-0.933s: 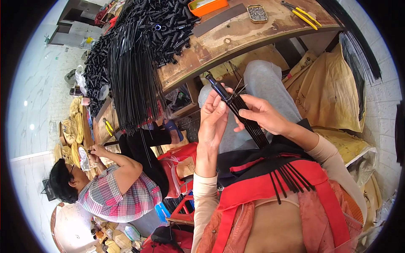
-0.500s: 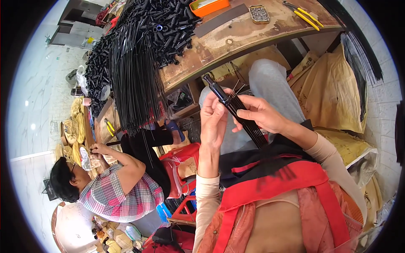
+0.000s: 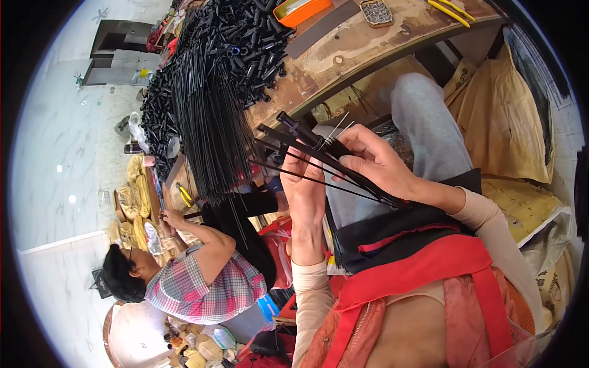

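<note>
Above my lap is what looks like an umbrella frame [image 3: 299,130], a black tube with thin dark ribs around it. My left hand [image 3: 304,184] is closed, its thumb and fingers pinching the frame near the ribs' upper ends. Several ribs [image 3: 288,164] fan out past that hand toward the upper left. My right hand [image 3: 381,164] grips the ribs farther down, thumb on top and fingers curled behind. Fine bare wires [image 3: 337,126] stick up beside the tube between the hands. The inner sides of both grips are hidden.
On the wooden table [image 3: 331,73] lie a heap of short black tubes [image 3: 251,58] and a long bundle of thin black rods [image 3: 205,116]. An orange tray [image 3: 300,12], a dish of small metal bits [image 3: 375,12] and yellow-handled pliers [image 3: 451,12] sit farther right. Another person [image 3: 196,276] works at left.
Several ribs that lay gathered along the frame now splay toward the upper left across my left hand. My right hand stays on the ribs. The whole view has shifted slightly.
</note>
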`<state>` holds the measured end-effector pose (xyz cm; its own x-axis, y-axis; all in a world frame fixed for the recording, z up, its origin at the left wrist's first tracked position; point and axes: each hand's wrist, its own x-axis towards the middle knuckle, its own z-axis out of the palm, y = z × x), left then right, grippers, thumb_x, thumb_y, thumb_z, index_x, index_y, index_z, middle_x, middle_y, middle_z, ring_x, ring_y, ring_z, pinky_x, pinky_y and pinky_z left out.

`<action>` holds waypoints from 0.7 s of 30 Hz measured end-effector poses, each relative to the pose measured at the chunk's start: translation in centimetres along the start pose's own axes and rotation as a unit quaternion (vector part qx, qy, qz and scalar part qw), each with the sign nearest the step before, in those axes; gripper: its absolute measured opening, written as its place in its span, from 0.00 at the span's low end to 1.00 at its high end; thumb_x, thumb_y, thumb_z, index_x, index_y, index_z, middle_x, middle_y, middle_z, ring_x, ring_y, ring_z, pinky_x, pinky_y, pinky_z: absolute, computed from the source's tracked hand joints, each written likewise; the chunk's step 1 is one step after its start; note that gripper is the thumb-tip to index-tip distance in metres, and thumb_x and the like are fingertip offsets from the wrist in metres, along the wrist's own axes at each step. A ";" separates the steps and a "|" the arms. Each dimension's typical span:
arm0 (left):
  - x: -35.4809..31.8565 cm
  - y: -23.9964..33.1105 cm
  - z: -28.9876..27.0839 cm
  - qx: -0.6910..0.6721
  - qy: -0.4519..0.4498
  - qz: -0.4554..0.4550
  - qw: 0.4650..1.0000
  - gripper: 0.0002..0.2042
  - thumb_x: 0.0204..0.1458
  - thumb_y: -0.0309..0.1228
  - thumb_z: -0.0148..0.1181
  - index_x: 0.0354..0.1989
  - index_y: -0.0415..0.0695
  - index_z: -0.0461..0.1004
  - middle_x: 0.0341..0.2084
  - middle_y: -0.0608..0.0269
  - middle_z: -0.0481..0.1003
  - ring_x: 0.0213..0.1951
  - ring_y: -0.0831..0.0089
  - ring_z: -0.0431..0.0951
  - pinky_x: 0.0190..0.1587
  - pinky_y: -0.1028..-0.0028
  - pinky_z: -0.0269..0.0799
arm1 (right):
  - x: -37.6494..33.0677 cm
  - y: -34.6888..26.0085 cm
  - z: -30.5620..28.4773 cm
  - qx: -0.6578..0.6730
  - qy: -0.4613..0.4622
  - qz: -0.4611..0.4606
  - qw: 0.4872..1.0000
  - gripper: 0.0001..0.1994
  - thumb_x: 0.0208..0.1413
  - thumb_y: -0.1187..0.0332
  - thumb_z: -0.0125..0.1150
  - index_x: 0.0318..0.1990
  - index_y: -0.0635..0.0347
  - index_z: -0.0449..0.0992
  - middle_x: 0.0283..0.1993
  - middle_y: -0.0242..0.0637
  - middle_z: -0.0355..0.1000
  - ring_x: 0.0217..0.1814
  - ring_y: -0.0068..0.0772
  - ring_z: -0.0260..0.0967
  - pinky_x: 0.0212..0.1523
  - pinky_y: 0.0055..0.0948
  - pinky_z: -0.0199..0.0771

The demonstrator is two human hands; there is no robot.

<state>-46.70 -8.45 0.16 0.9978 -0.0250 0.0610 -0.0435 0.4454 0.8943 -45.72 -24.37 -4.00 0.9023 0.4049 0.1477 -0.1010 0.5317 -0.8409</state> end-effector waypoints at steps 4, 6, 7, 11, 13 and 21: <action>0.6 0.3 -0.3 -0.002 0.011 -0.028 1.000 0.17 0.58 0.22 0.56 0.55 0.37 0.67 0.43 0.60 0.74 0.43 0.71 0.75 0.41 0.72 0.73 | 0.6 0.5 -0.1 -0.016 -0.008 0.000 1.000 0.08 0.63 0.78 0.50 0.48 0.65 0.65 0.41 0.36 0.71 0.42 0.25 0.73 0.45 0.24 0.72; 0.5 0.4 -0.5 -0.022 -0.005 -0.046 0.999 0.18 0.58 0.22 0.56 0.56 0.37 0.66 0.45 0.60 0.73 0.44 0.70 0.75 0.42 0.71 0.73 | 0.7 0.8 -0.2 -0.004 -0.008 -0.004 1.000 0.07 0.63 0.78 0.50 0.47 0.65 0.65 0.41 0.35 0.70 0.42 0.23 0.72 0.45 0.23 0.71; 0.4 0.4 -0.6 -0.048 -0.020 -0.062 0.997 0.19 0.58 0.22 0.57 0.57 0.37 0.65 0.47 0.60 0.72 0.44 0.70 0.75 0.43 0.71 0.73 | 0.7 1.0 -0.2 0.003 -0.007 -0.007 1.000 0.07 0.62 0.78 0.51 0.47 0.65 0.66 0.41 0.35 0.70 0.43 0.22 0.71 0.45 0.22 0.70; 1.1 -0.2 -1.2 -0.045 -0.035 -0.083 0.995 0.20 0.55 0.24 0.60 0.55 0.37 0.65 0.48 0.62 0.69 0.45 0.70 0.73 0.44 0.70 0.73 | 0.8 1.0 -0.8 0.029 -0.004 0.008 1.000 0.06 0.62 0.78 0.51 0.46 0.64 0.67 0.40 0.33 0.70 0.43 0.20 0.69 0.46 0.21 0.68; 1.4 -0.1 -0.7 -0.035 -0.023 -0.082 0.996 0.20 0.55 0.25 0.61 0.55 0.38 0.64 0.48 0.62 0.69 0.45 0.71 0.73 0.43 0.71 0.73 | 1.1 0.8 -1.1 0.053 -0.016 0.013 0.998 0.06 0.62 0.76 0.52 0.45 0.64 0.68 0.40 0.31 0.71 0.43 0.19 0.69 0.46 0.21 0.67; 2.2 -0.5 -0.5 -0.036 -0.006 -0.110 0.993 0.22 0.54 0.31 0.63 0.55 0.39 0.65 0.46 0.63 0.69 0.46 0.70 0.73 0.46 0.72 0.74 | 1.6 0.8 -2.4 0.108 -0.041 0.054 0.992 0.05 0.63 0.75 0.53 0.45 0.63 0.69 0.41 0.30 0.71 0.44 0.16 0.67 0.46 0.20 0.67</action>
<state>-44.49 -8.33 -0.36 0.9821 -0.1398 -0.1262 0.1794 0.4901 0.8530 -43.33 -25.07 -5.67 0.8450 0.5229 0.1122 -0.2905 0.6249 -0.7246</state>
